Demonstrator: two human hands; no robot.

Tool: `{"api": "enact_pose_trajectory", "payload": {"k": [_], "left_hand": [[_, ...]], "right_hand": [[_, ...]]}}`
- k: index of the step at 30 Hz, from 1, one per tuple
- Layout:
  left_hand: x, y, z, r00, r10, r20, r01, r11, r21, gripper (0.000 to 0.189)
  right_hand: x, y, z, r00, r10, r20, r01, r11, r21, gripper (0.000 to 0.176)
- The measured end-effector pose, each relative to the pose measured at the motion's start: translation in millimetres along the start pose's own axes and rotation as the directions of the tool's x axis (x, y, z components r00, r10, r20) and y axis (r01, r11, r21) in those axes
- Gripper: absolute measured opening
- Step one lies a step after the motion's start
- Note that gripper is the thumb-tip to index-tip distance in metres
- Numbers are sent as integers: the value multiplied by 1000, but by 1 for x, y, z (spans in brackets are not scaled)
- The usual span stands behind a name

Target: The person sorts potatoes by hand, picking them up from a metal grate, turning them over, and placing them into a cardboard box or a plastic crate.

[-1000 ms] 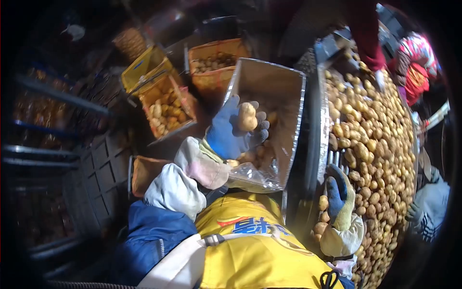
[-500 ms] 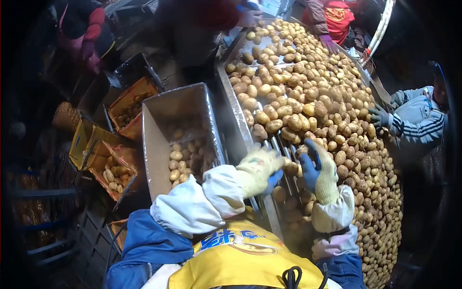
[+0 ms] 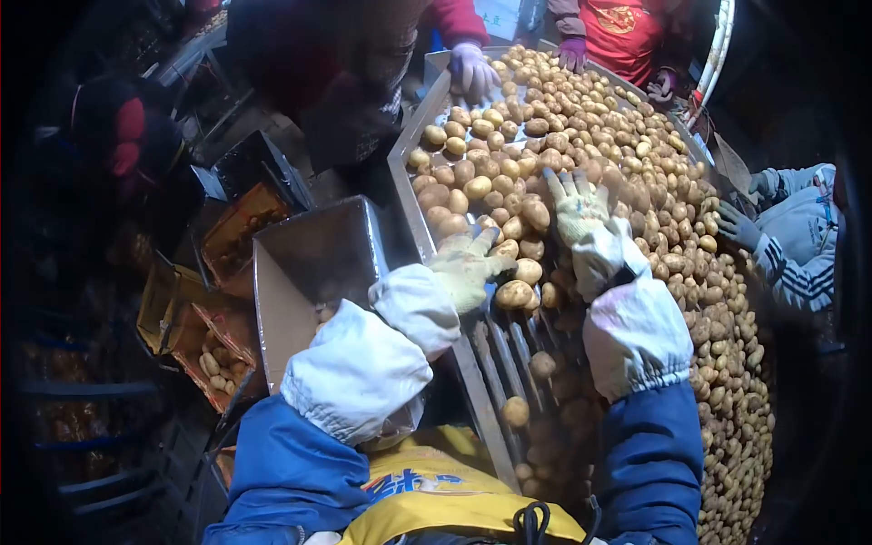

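Observation:
A long sorting table [image 3: 411, 195] is heaped with potatoes [image 3: 581, 127]. My left hand [image 3: 465, 263], in a pale knit glove, lies flat on potatoes near the table's left rim, fingers spread, holding nothing. My right hand [image 3: 578, 204], gloved the same way, reaches farther out over the pile with its fingers spread, resting on potatoes. Both wrists wear white sleeve covers over blue sleeves. A loose potato [image 3: 515, 293] lies just by my left fingers.
A metal chute box [image 3: 304, 263] stands left of the table. Orange crates of potatoes [image 3: 213, 350] sit lower left. Other people's hands work the pile: a gloved hand [image 3: 472, 71] at the far end, another hand [image 3: 738, 224] at the right, a person in red [image 3: 627, 23] at the top.
My left hand came from the chute box, where it held a potato, over onto the table. My right hand has stretched farther out over the pile. The view swung toward the table.

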State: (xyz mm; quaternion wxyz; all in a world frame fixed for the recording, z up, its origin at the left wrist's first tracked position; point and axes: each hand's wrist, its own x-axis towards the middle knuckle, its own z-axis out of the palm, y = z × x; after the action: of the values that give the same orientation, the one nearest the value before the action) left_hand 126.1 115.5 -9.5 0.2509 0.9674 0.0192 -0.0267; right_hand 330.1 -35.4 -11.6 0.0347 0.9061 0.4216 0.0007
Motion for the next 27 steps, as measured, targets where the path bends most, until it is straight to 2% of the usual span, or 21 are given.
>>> {"api": "enact_pose_trajectory", "payload": {"k": [1, 3, 5, 8, 9, 10, 11, 12, 14, 15, 16, 17, 18, 19, 20, 21, 22, 24, 26, 27], "left_hand": [[4, 2, -13, 1000, 4, 15, -4, 1000, -26, 56], [3, 1, -21, 999, 2, -50, -6, 996, -85, 56], [2, -9, -4, 978, -4, -207, -29, 987, -158, 56], [-2, 23, -6, 998, -42, 48, 36, 992, 119, 56], [-17, 32, 7, 974, 121, -193, -83, 977, 194, 55], [-25, 36, 15, 979, 199, -40, -192, 971, 145, 55], [-40, 61, 5, 975, 220, 28, -222, 971, 92, 55], [-56, 82, 3, 965, 244, 98, -248, 968, 37, 55], [-86, 90, 32, 942, 332, -58, -333, 943, -16, 55], [-92, 88, 43, 928, 369, -55, -369, 929, 1, 54], [-91, 88, 37, 938, 346, -21, -346, 936, -68, 53], [-90, 90, 26, 947, 320, 14, -315, 939, -137, 53], [-89, 91, 20, 954, 296, 49, -281, 939, -200, 53], [-91, 90, 21, 965, 250, -83, -262, 940, -218, 51], [-88, 87, 19, 964, 248, -95, -262, 947, -187, 51], [-82, 81, 16, 964, 246, -104, -260, 953, -157, 50], [-77, 77, 14, 963, 245, -113, -259, 957, -128, 49], [-70, 65, 26, 942, 284, -179, -303, 948, -91, 49], [-68, 63, 27, 917, 315, -247, -336, 941, -47, 49], [-68, 60, 25, 932, 307, -195, -330, 938, -101, 45]], "right_hand": [[7, 2, 2, 1000, 12, 16, -12, 1000, 16, 65], [11, 4, 5, 1000, 18, 21, -19, 998, 53, 66], [-2, 6, 9, 1000, 2, -13, -1, 995, 95, 66], [-47, 2, 10, 995, -69, -77, 78, 990, 117, 67], [-67, -2, 6, 991, -107, -83, 115, 988, 99, 68], [-89, -8, 0, 985, -150, -82, 157, 984, 82, 68], [-108, -15, -17, 980, -198, 19, 198, 980, 16, 68], [-130, -17, -25, 977, -206, 60, 203, 978, 54, 70], [-164, -17, -42, 963, -228, 142, 211, 969, 125, 75], [-174, -15, -69, 941, -232, 247, 170, 953, 251, 66], [-182, -12, -93, 903, -250, 349, 113, 923, 368, 59], [-187, -2, -100, 911, -230, 342, 13, 846, 533, 48], [-192, 2, -101, 966, -136, 222, -23, 805, 592, 43], [-187, 16, -88, 992, -120, -28, 116, 839, 532, 45], [-179, 28, -76, 953, -118, -278, 234, 869, 437, 47], [-170, 29, -83, 991, 101, -89, -55, 909, 414, 54], [-157, 48, -42, 965, 134, -227, -66, 956, 286, 60], [-130, 49, -7, 998, 57, -25, -54, 993, 105, 73], [-131, -8, -13, 997, -44, -69, 34, 989, -143, 79], [-139, -24, -13, 997, -65, -46, 61, 996, -65, 79]]}}
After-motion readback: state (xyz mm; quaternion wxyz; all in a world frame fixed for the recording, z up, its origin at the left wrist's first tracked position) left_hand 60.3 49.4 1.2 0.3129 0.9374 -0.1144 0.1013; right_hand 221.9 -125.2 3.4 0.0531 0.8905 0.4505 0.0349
